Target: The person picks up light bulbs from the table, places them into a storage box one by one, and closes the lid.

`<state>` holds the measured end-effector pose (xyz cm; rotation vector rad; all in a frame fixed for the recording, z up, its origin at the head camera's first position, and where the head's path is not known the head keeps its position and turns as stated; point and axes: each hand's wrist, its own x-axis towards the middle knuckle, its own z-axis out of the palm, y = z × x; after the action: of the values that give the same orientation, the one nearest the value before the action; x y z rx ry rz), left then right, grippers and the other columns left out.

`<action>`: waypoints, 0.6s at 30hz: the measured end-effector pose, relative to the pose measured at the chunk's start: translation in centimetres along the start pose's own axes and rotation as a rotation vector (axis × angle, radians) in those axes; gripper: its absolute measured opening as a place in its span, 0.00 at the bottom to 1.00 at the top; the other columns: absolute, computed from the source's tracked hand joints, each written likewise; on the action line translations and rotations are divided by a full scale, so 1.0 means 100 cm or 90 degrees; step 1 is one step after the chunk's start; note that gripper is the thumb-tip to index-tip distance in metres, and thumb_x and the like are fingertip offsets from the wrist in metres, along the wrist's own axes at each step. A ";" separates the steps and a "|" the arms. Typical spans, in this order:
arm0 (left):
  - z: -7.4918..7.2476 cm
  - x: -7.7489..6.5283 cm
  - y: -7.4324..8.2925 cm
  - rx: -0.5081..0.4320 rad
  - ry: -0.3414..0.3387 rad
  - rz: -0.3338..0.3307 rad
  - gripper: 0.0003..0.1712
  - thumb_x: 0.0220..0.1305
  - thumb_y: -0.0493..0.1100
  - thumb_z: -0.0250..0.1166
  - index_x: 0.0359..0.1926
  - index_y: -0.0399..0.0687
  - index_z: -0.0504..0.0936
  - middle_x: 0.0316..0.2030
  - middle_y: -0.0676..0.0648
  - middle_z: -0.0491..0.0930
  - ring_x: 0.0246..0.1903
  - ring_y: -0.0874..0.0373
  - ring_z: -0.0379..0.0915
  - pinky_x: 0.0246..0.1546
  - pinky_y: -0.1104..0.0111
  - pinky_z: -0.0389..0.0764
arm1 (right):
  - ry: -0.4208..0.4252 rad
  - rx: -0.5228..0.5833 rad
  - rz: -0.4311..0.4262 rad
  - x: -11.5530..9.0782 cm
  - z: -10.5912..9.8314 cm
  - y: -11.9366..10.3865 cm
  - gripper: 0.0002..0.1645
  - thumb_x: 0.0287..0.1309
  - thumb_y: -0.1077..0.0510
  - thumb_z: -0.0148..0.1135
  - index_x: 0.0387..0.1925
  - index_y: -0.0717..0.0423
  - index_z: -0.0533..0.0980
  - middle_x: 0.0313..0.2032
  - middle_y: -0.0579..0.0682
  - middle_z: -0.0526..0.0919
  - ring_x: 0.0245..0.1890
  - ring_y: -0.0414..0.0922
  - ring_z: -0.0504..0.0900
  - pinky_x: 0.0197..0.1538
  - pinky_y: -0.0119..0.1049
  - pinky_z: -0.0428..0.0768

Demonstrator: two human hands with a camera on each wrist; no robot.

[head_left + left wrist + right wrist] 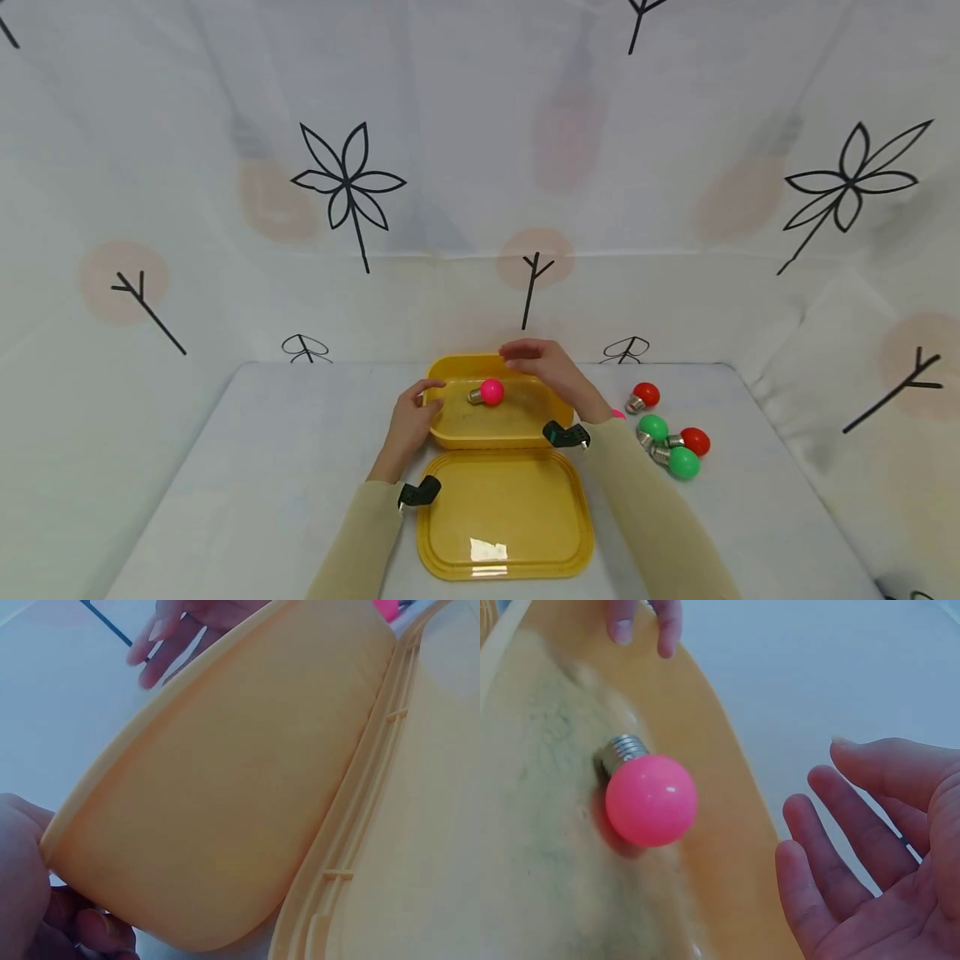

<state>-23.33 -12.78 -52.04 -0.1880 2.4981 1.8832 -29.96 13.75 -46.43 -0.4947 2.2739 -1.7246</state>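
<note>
Pink light bulb: lying on its side in the box, a smooth, round globe with a ridged metal screw base.
Yellow box: plastic, round-cornered, deep-walled, its floor smooth.
Left hand: grip pinching the box's left wall, fingers curled beneath its corner.
Right hand: grip spread, fingers apart, near the box's far right rim.
Yellow lid: glossy, rounded rectangle, its edge grooved, flat just beside the box.
Red light bulbs and green light bulbs: clustered to the right on the white bench.
Backdrop: wrinkled white fabric, black line-drawn flowers.
</note>
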 end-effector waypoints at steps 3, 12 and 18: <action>0.000 -0.001 0.001 -0.012 -0.005 0.006 0.18 0.67 0.35 0.61 0.56 0.47 0.82 0.54 0.39 0.78 0.29 0.53 0.74 0.28 0.69 0.75 | 0.002 -0.004 -0.005 -0.002 -0.004 0.001 0.20 0.65 0.58 0.64 0.57 0.59 0.79 0.58 0.64 0.78 0.55 0.49 0.79 0.59 0.42 0.75; 0.000 -0.001 0.000 -0.008 0.000 -0.001 0.17 0.67 0.35 0.61 0.55 0.48 0.82 0.52 0.39 0.79 0.29 0.53 0.73 0.28 0.69 0.75 | 0.030 -0.020 0.014 -0.019 -0.009 -0.008 0.20 0.66 0.58 0.63 0.58 0.59 0.78 0.57 0.60 0.80 0.56 0.52 0.78 0.61 0.47 0.73; 0.000 -0.002 0.003 0.002 0.002 -0.002 0.16 0.67 0.35 0.61 0.54 0.50 0.82 0.57 0.39 0.77 0.31 0.53 0.74 0.30 0.69 0.76 | 0.055 -0.031 0.022 -0.029 -0.015 -0.006 0.20 0.65 0.56 0.64 0.57 0.55 0.79 0.56 0.55 0.81 0.56 0.50 0.78 0.61 0.48 0.74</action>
<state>-23.21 -12.68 -51.70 -0.1942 2.5002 1.8798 -27.86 16.10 -45.45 -0.3958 2.3744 -1.7096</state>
